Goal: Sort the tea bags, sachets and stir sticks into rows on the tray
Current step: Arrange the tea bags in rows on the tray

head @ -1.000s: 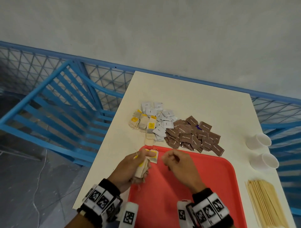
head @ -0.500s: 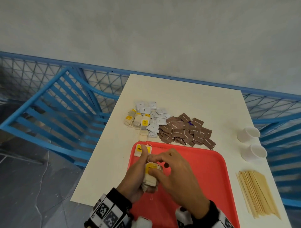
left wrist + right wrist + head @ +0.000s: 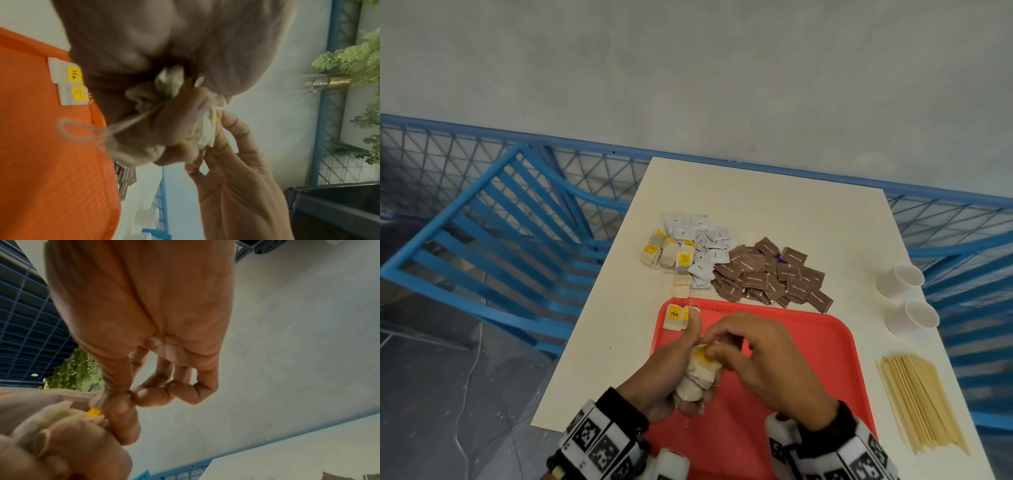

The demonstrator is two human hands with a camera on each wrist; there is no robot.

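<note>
Over the tray, left hand clutches bunched tea bags; right hand pinches one; two placed tea bags.

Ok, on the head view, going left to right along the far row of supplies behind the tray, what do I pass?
tea bag pile → white sachets → brown sachets → two white paper cups, at the table's right edge.

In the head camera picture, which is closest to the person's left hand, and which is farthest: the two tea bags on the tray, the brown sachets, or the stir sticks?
From the left hand, nearest first:
1. Two tea bags on the tray, just beyond the thumb, at the tray's far left corner.
2. Brown sachets, heaped on the table past the tray.
3. Stir sticks, far right, beyond the tray.
</note>
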